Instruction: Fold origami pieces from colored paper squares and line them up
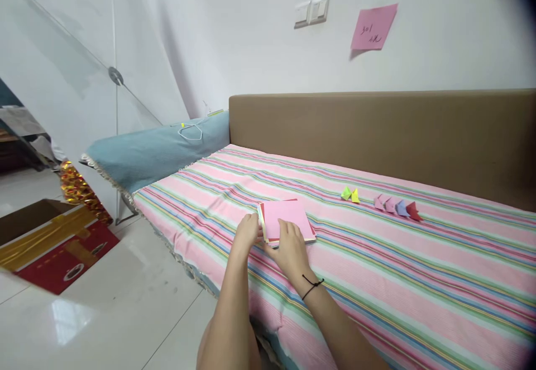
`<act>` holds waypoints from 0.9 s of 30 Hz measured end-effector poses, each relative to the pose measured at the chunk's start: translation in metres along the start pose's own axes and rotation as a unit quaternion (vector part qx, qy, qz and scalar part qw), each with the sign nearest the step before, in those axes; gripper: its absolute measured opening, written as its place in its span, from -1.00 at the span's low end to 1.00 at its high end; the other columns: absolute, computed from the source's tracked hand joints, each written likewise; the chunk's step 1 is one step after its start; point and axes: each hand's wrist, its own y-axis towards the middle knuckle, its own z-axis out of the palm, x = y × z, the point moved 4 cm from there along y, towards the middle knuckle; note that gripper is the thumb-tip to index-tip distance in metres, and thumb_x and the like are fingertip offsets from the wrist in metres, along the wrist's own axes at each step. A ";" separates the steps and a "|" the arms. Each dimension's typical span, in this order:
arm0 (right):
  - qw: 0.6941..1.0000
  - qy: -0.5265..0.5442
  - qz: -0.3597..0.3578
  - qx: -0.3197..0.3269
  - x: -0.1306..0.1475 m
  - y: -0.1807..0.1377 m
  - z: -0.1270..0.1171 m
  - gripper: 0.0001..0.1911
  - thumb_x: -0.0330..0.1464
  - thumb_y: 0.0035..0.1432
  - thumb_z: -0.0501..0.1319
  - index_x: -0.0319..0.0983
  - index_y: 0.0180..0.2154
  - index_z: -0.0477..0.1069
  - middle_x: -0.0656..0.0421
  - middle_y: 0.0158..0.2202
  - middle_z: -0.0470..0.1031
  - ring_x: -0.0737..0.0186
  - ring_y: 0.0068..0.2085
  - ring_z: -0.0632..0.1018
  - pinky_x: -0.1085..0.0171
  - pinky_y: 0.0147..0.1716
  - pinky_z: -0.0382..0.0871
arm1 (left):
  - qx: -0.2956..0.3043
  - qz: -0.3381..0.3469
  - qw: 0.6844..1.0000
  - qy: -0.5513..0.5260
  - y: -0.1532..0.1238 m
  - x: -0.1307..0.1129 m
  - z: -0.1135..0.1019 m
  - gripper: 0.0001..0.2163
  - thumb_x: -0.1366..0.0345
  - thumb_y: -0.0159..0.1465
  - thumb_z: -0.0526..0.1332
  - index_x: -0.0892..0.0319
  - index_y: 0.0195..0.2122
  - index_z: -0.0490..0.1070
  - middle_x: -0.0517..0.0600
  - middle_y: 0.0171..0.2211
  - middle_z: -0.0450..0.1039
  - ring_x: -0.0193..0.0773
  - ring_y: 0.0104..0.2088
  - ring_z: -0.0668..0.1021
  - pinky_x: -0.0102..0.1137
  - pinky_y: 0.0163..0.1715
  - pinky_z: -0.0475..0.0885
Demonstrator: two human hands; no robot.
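Left fingers (252, 222) curled at left edge of paper stack (288, 212), grip unclear, right fingers (288, 228) bent over top, thumb (274, 253) spread apart

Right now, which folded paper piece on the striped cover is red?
The rightmost folded piece; the others are pink, lavender-blue, green or yellow.

Looks like a home, living rm or bedrm, can't tell which: sofa (439, 280) w/ striped cloth (355, 241), brown backrest (377, 141) along far edge, blue-covered armrest (154, 155) along L edge. White wall (259, 41) behind w/ light switches (312, 11) & handwritten pink note (374, 28) above far edge. Shiny tiled flr (138, 308) below L edge; red cardboard box (75, 255) on flr, off near L corner.
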 end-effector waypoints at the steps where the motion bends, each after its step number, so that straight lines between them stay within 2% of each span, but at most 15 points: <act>1: 1.000 -0.006 0.006 -0.006 0.001 0.001 0.000 -0.37 -0.29 0.03 0.25 -0.46 0.11 0.27 -0.18 -0.04 0.43 -0.15 0.04 0.38 -0.05 0.05 0.23 | 0.014 -0.013 1.000 -0.017 -0.002 0.002 0.002 -0.72 0.22 0.32 0.15 0.22 0.00 0.35 0.09 -0.06 0.42 -0.21 -0.17 0.53 -0.21 -0.19 0.49; 5: 1.000 -0.014 0.012 -0.019 0.003 0.005 -0.003 -0.43 -0.34 0.04 0.22 -0.45 0.08 0.29 -0.15 -0.11 0.46 -0.10 -0.03 0.41 0.05 0.00 0.24 | 0.031 -0.033 0.997 -0.064 -0.008 0.003 0.003 -0.72 0.18 0.35 0.08 0.25 -0.03 0.34 0.08 -0.16 0.47 -0.27 -0.28 0.55 -0.28 -0.27 0.50; 7: 1.000 -0.006 0.013 -0.019 0.002 0.007 -0.005 -0.58 -0.36 0.09 0.16 -0.41 -0.01 0.36 -0.10 -0.17 0.50 -0.02 -0.09 0.45 0.15 -0.08 0.26 | 0.026 -0.031 0.996 -0.075 -0.011 0.002 0.002 -0.74 0.22 0.36 0.02 0.26 -0.05 0.33 0.11 -0.19 0.49 -0.28 -0.33 0.57 -0.32 -0.29 0.49; 9: 1.000 0.009 0.021 -0.021 -0.002 0.010 -0.009 -0.77 -0.37 0.17 0.08 -0.31 -0.21 0.45 0.00 -0.30 0.53 0.10 -0.22 0.48 0.26 -0.24 0.26 | 0.024 -0.030 0.997 -0.074 -0.013 0.001 0.001 -0.76 0.27 0.33 0.00 0.26 -0.09 0.33 0.17 -0.19 0.51 -0.25 -0.35 0.60 -0.36 -0.31 0.48; 11: 0.999 0.025 0.038 -0.026 -0.008 0.011 -0.015 -0.73 -0.37 0.23 0.00 -0.23 -0.43 0.41 0.10 -0.46 0.50 0.21 -0.41 0.45 0.31 -0.42 0.18 | 0.022 -0.032 0.997 -0.063 -0.014 0.002 0.001 -0.78 0.28 0.29 0.01 0.25 -0.15 0.33 0.22 -0.17 0.52 -0.20 -0.33 0.61 -0.36 -0.32 0.48; 13: 0.997 0.043 0.055 -0.035 -0.015 0.013 -0.021 -0.64 -0.35 0.27 -0.05 -0.20 -0.55 0.32 0.17 -0.59 0.42 0.28 -0.55 0.35 0.32 -0.53 0.06 | 0.018 -0.035 0.998 -0.044 -0.014 0.004 -0.001 -0.80 0.27 0.27 0.03 0.24 -0.18 0.33 0.25 -0.14 0.51 -0.16 -0.30 0.61 -0.34 -0.32 0.48; 18: 0.993 0.087 0.058 -0.055 -0.027 0.012 -0.028 -0.59 -0.30 0.33 -0.16 -0.18 -0.55 0.17 0.25 -0.65 0.29 0.32 -0.61 0.29 0.33 -0.57 0.01 | 0.024 -0.036 0.999 0.002 -0.014 0.009 -0.004 -0.81 0.35 0.21 0.05 0.22 -0.17 0.32 0.21 -0.19 0.54 -0.14 -0.23 0.61 -0.34 -0.28 0.48; 23: 0.993 0.096 0.040 -0.054 -0.030 0.009 -0.022 -0.66 -0.29 0.34 -0.16 -0.16 -0.49 0.14 0.30 -0.65 0.20 0.31 -0.61 0.26 0.33 -0.57 0.00 | 0.040 -0.019 0.998 0.037 -0.013 0.011 -0.001 -0.76 0.38 0.19 0.01 0.23 -0.12 0.32 0.18 -0.22 0.56 -0.19 -0.26 0.62 -0.38 -0.29 0.48; 27: 0.996 0.082 0.018 -0.042 -0.032 0.008 -0.021 -0.70 -0.31 0.32 -0.12 -0.17 -0.47 0.16 0.30 -0.65 0.19 0.30 -0.61 0.26 0.31 -0.56 -0.02 | 0.007 0.014 0.994 0.105 -0.010 0.013 0.001 -0.75 0.39 0.16 0.04 0.22 -0.15 0.35 0.19 -0.22 0.58 -0.15 -0.23 0.62 -0.34 -0.27 0.47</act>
